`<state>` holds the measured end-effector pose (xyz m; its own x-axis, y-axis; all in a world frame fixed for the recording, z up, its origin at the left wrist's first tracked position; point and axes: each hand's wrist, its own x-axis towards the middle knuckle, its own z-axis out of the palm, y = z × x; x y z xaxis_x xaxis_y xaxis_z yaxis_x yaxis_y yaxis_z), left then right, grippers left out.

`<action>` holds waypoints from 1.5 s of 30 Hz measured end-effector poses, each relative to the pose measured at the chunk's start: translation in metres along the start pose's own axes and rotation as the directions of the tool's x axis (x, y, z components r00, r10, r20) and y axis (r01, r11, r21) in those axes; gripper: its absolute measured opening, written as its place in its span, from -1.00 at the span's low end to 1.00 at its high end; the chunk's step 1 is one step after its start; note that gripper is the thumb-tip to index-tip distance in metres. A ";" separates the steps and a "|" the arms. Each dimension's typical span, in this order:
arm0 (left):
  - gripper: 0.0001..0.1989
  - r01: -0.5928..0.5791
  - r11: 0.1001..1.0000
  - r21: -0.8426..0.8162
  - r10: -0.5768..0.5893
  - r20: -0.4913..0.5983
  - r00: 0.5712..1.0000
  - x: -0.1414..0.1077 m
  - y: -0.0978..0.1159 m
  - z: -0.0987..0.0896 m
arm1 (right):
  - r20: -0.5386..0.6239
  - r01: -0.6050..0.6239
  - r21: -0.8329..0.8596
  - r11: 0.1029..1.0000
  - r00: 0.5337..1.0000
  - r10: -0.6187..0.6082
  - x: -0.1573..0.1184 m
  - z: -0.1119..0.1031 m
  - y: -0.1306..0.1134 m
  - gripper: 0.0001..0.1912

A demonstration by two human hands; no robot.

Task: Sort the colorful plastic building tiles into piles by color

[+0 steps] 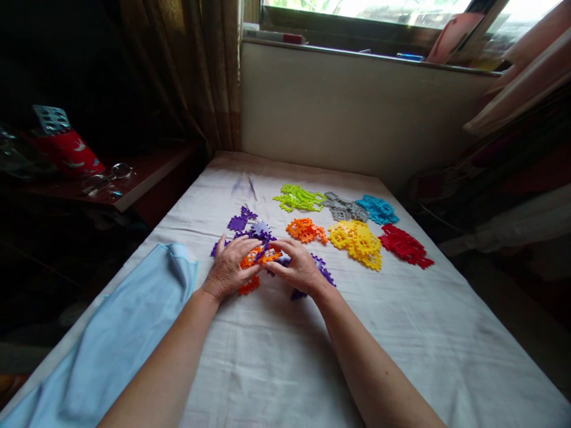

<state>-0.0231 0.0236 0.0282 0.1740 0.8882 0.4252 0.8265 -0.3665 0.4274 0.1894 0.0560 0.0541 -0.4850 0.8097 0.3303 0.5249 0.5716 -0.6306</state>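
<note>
Orange pieces point(270, 256) sit in the grip, right between the left hand point(229, 264) and the right hand point(298, 266). They are flat, with bumpy edges and little window holes. Their long way runs side to side, from one hand to the other, and I think any push or pull would go along that line. The left hand is nearer, because it covers more of them. Its fingers bend over the top and its thumb comes in from below, nearly closed on them. The right hand seems to pinch the other end, with just a small gap between thumb and finger. How hard they squeeze, I cannot tell. A purple strip point(262, 248) shows in the middle of the grip, but I cannot tell if it is joined on.

Just below the left hand lies a loose orange piece point(248, 286). Purple pieces point(325, 270) peek out by the right hand. A bit past the left hand is a pale purple piece point(260, 227). A light blue cloth point(129, 333) lies left of the grip.

Ahead and to the right, an orange pile point(304, 230) comes first, then a yellow pile point(357, 241) and a red pile point(405, 245). Farthest from the grip are a green pile point(298, 198), a gray pile point(343, 208) and a blue pile point(377, 209).
</note>
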 end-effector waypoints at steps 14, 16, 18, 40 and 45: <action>-0.73 0.092 0.996 -0.018 -0.093 -0.111 0.989 0.005 -0.004 -0.005 | -0.090 -0.095 0.015 0.995 0.991 0.096 0.008 -0.012 0.013 -0.63; -0.64 0.075 0.997 -0.028 -0.077 -0.069 0.995 0.004 0.001 -0.001 | -0.062 -0.071 0.097 0.993 0.995 0.078 0.008 -0.009 0.011 -0.62; -0.63 0.076 0.997 -0.020 -0.077 -0.050 0.996 0.003 0.003 0.003 | -0.075 -0.058 0.124 0.991 0.995 0.068 0.008 -0.006 0.011 -0.62; -0.70 0.384 0.887 -0.256 -0.458 -0.397 0.795 0.001 -0.049 -0.010 | -0.049 -0.028 -0.342 0.939 0.999 0.012 0.006 0.000 0.005 -0.80; -0.70 0.380 0.877 -0.295 -0.473 -0.386 0.792 0.002 -0.048 -0.010 | 0.158 0.093 -0.381 0.920 0.987 -0.035 0.015 0.029 -0.020 -0.72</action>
<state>-0.0681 0.0401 0.0168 -0.4596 0.7702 0.4422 0.6326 -0.0655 0.7717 0.1514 0.0529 0.0514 -0.6073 0.7583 0.2371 0.7040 0.6519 -0.2818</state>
